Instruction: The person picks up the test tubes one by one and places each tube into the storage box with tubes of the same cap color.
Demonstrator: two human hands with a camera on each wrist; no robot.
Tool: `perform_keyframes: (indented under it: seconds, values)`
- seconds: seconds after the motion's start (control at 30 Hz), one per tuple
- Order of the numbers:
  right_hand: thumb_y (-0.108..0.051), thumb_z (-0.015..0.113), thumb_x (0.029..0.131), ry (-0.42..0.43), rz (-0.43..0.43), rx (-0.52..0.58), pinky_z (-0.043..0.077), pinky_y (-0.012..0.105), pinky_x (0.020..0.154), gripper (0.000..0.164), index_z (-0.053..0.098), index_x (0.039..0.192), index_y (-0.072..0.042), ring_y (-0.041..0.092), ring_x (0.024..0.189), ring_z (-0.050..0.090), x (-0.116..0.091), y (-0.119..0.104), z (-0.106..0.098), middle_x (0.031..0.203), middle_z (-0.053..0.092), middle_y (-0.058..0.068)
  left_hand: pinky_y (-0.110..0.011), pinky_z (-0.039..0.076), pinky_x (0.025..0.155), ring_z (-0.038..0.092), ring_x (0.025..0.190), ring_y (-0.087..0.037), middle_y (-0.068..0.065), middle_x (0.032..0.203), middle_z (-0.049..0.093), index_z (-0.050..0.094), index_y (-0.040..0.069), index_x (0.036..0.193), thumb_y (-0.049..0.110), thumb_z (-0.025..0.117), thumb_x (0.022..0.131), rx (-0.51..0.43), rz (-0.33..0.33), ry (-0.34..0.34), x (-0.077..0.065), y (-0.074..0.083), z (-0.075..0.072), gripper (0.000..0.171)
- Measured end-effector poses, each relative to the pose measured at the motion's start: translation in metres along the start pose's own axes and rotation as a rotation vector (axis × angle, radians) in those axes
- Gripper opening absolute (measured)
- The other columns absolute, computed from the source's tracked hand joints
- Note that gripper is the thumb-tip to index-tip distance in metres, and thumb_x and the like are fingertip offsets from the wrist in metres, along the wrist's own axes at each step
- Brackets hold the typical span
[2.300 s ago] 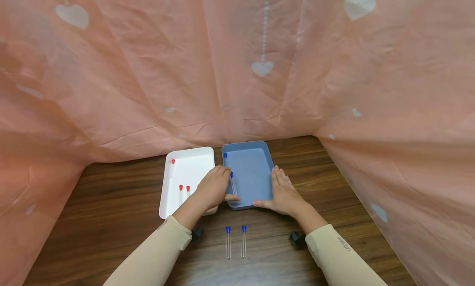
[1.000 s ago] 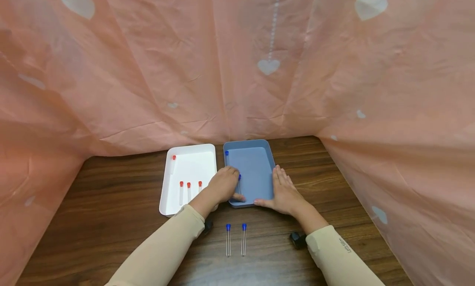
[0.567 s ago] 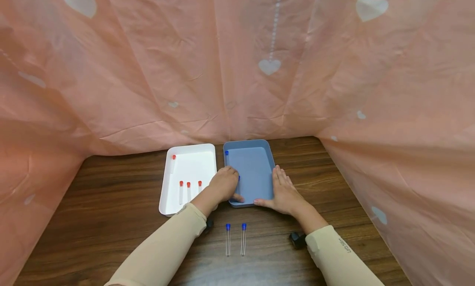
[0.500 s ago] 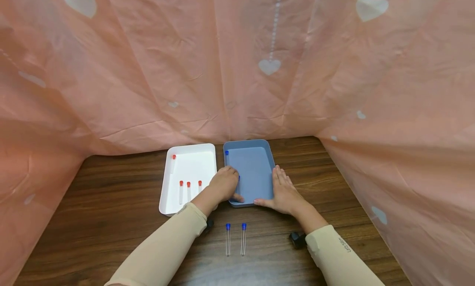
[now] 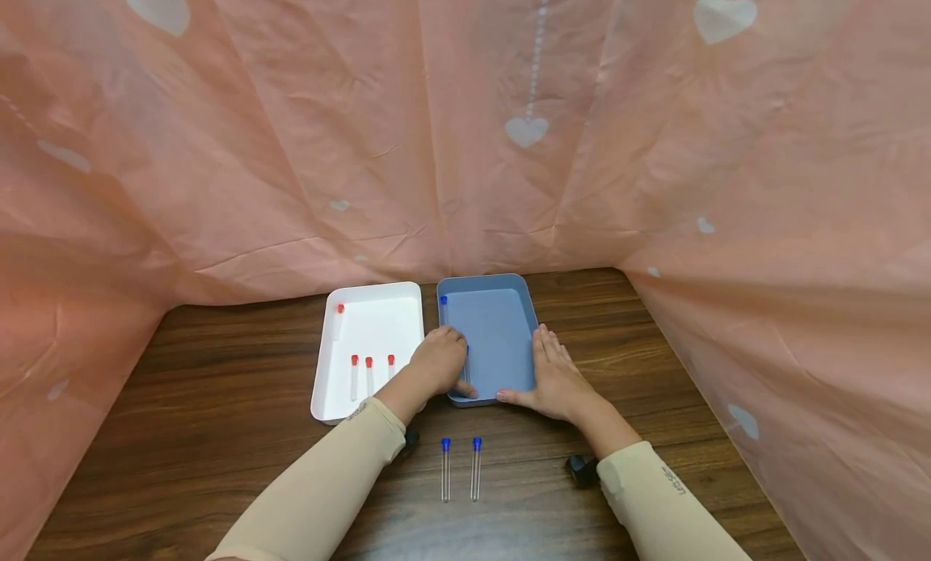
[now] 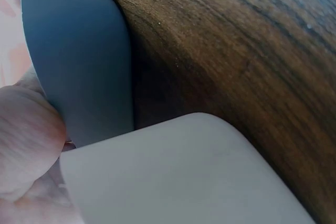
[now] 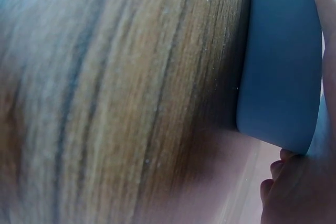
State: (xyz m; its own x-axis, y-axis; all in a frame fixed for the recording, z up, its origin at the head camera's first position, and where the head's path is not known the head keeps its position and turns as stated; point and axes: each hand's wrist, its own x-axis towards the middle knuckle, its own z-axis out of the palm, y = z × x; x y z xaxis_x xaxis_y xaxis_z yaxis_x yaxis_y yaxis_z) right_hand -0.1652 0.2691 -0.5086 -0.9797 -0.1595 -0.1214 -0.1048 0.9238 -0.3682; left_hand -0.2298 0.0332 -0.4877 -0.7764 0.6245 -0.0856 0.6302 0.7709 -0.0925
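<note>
My left hand [image 5: 436, 363] reaches over the left wall of the blue tray [image 5: 502, 318], its thumb stretched along the front wall. Close against its fingers, a test tube with a blue cap [image 5: 468, 375] lies lengthwise in the tray. Most of the left fingers are hidden under the hand, and I cannot tell whether they pinch the tube. My right hand [image 5: 560, 381] rests at the tray's front right corner, fingers straight along the right wall and thumb at the front rim. Another blue-capped tube [image 5: 444, 301] lies at the tray's back left.
Left of the blue tray stands a white tray [image 5: 378, 306] holding several test tubes with red caps [image 5: 354, 375]; my left forearm partly covers it. Two blue-capped tubes [image 5: 446, 468] lie on the wooden table [image 5: 218, 432] in front. A pink curtain [image 5: 364, 141] encloses the back and sides.
Since the oldest frame, my left hand has shifted right over the blue tray, and the nearby tube moved right and straightened. The right hand stays put. Little differs over the last second.
</note>
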Motion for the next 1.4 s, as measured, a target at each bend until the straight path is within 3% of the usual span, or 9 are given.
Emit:
perform_keyframes:
  seconds: [0.53, 0.8, 0.97, 1.17, 1.3, 1.4]
  values:
    - [-0.077, 0.074, 0.088, -0.01, 0.007, 0.023, 0.015, 0.063, 0.138, 0.14, 0.003, 0.168, 0.013, 0.05, 0.169, 0.007, -0.003, -0.004, -0.004, 0.18, 0.0, 0.033, -0.04, 0.041, 0.128, 0.055, 0.146, -0.03, -0.014, 0.15, 0.067, 0.066, -0.005, 0.142, 0.075, 0.088, 0.074, -0.047, -0.008, 0.012, -0.001, 0.0, -0.002, 0.106]
    - [-0.077, 0.073, 0.089, -0.019, 0.008, 0.024, 0.015, 0.063, 0.138, 0.139, 0.003, 0.168, 0.013, 0.049, 0.169, 0.007, -0.003, -0.004, -0.003, 0.179, 0.0, 0.033, -0.041, 0.036, 0.133, 0.051, 0.151, -0.032, -0.017, 0.158, 0.06, 0.059, -0.005, 0.149, 0.076, 0.086, 0.075, -0.093, 0.013, 0.036, 0.0, -0.005, 0.007, 0.113]
    - [-0.078, 0.073, 0.089, -0.023, 0.008, 0.026, 0.015, 0.063, 0.138, 0.14, 0.002, 0.168, 0.013, 0.049, 0.169, 0.006, -0.003, -0.002, -0.003, 0.18, -0.002, 0.032, -0.047, 0.031, 0.136, 0.049, 0.155, -0.034, -0.018, 0.163, 0.055, 0.053, -0.005, 0.156, 0.077, 0.08, 0.082, -0.125, 0.033, 0.084, -0.003, -0.01, 0.01, 0.114]
    - [-0.079, 0.072, 0.088, -0.017, 0.009, 0.017, 0.015, 0.062, 0.138, 0.14, 0.003, 0.168, 0.013, 0.049, 0.169, 0.006, -0.003, -0.001, -0.002, 0.18, 0.0, 0.033, -0.057, 0.027, 0.136, 0.044, 0.159, -0.037, -0.019, 0.168, 0.049, 0.047, -0.003, 0.16, 0.074, 0.078, 0.086, -0.205, 0.021, 0.147, -0.015, -0.013, 0.0, 0.111]
    - [-0.079, 0.073, 0.088, -0.015, 0.009, 0.019, 0.015, 0.062, 0.138, 0.14, 0.003, 0.169, 0.013, 0.049, 0.169, 0.006, -0.002, -0.002, -0.002, 0.18, 0.001, 0.032, -0.057, 0.022, 0.138, 0.044, 0.16, -0.036, -0.018, 0.169, 0.048, 0.045, -0.002, 0.162, 0.074, 0.075, 0.089, -0.219, 0.004, 0.195, -0.024, -0.018, -0.004, 0.11]
    - [-0.078, 0.073, 0.088, -0.008, 0.008, 0.019, 0.016, 0.063, 0.138, 0.14, 0.004, 0.168, 0.013, 0.049, 0.169, 0.007, -0.002, -0.002, -0.002, 0.18, 0.001, 0.033, -0.054, 0.025, 0.137, 0.046, 0.156, -0.037, -0.019, 0.167, 0.051, 0.045, -0.003, 0.162, 0.072, 0.076, 0.09, -0.237, -0.001, 0.232, -0.033, -0.022, -0.005, 0.109]
